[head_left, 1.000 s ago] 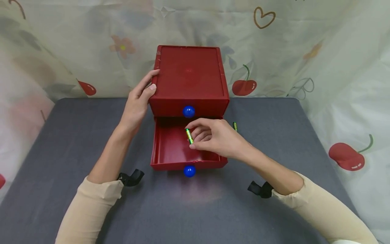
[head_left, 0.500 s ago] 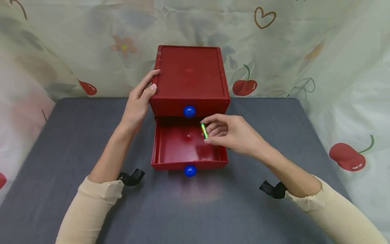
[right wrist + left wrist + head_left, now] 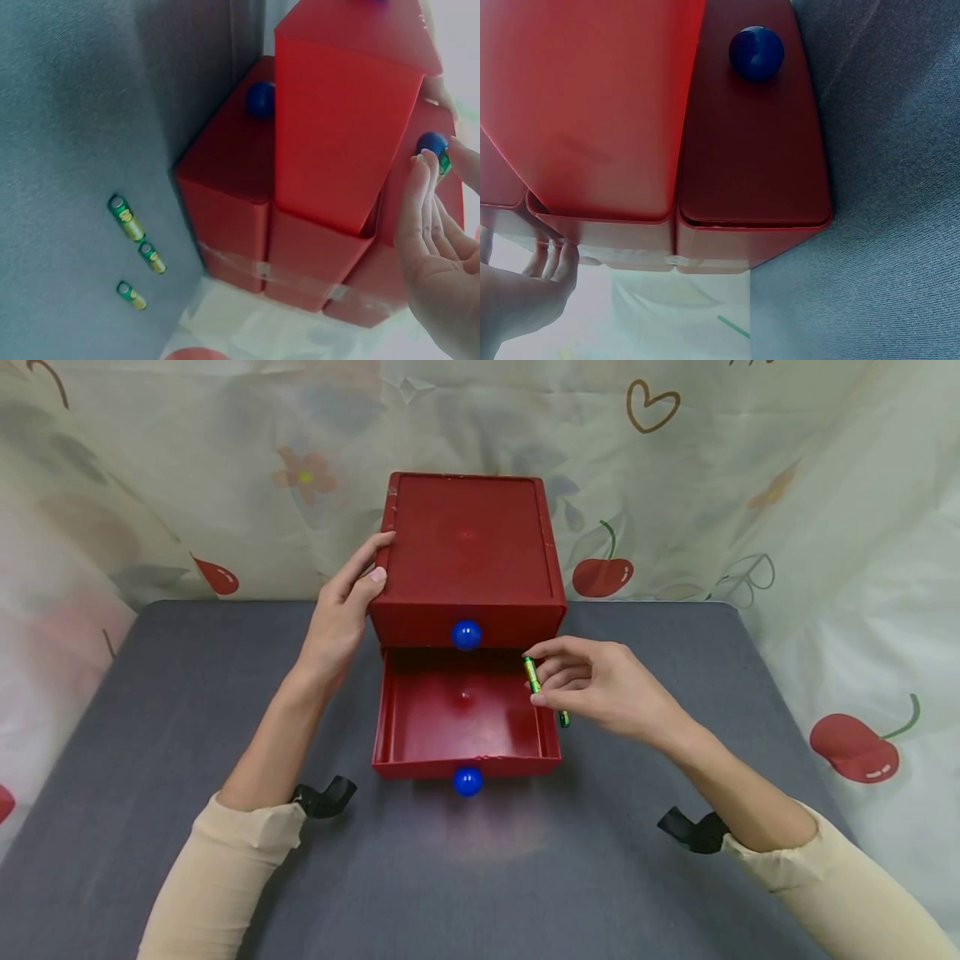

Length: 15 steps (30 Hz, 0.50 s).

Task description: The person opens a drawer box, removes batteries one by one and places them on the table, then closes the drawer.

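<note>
A red cabinet (image 3: pixel 468 539) with blue round knobs stands at the back of the table; its middle drawer (image 3: pixel 450 727) is pulled out and bare inside. My left hand (image 3: pixel 337 618) rests against the cabinet's upper left side, fingers nearly straight, thumb at the top edge. Between thumb and fingertips, my right hand (image 3: pixel 615 689) pinches a small green and yellow battery (image 3: pixel 532 675) over the drawer's right wall. Another battery (image 3: pixel 564 718) shows on the table beside that wall, partly hidden by the hand. The right wrist view has three batteries (image 3: pixel 126 217) lying on the table.
The dark grey table (image 3: pixel 465 885) runs up to a printed curtain (image 3: pixel 480 418) behind the cabinet. Below the pulled-out drawer, the bottom drawer (image 3: pixel 757 150) is closed. A black camera mount (image 3: pixel 324 797) sits at the left wrist.
My right hand has moved right, carrying the battery from over the drawer's middle to its right wall. The left hand and the drawer have stayed put.
</note>
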Tool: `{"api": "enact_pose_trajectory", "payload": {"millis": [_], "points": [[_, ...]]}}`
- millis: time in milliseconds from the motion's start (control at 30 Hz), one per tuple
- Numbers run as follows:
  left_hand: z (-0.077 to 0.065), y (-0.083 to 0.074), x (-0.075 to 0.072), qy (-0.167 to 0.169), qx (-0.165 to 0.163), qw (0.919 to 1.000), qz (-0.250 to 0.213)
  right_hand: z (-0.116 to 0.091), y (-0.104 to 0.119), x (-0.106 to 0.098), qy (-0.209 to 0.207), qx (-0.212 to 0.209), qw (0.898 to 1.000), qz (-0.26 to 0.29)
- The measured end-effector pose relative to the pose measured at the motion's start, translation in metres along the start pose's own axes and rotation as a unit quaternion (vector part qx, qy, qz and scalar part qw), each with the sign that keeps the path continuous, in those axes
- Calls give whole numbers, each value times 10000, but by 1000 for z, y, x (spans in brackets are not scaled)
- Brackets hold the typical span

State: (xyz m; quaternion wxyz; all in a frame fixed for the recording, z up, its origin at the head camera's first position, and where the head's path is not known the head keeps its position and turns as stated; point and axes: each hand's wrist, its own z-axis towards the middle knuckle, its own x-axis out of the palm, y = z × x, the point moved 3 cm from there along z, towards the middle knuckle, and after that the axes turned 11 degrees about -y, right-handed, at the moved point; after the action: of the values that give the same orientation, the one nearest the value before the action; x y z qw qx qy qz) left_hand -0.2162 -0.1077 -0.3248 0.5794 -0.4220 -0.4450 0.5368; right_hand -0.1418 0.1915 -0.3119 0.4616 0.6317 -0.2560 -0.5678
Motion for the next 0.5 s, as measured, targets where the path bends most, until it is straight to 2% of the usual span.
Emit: {"api": "enact_pose_trajectory", "payload": {"millis": [233, 500], "points": [[-1, 0, 0, -6, -4, 10000, 42, -3, -12, -11, -181, 137, 9994, -272], [-1, 0, 1, -7, 31, 10000, 72, -5, -26, -20, -381, 286, 9986, -245]]}}
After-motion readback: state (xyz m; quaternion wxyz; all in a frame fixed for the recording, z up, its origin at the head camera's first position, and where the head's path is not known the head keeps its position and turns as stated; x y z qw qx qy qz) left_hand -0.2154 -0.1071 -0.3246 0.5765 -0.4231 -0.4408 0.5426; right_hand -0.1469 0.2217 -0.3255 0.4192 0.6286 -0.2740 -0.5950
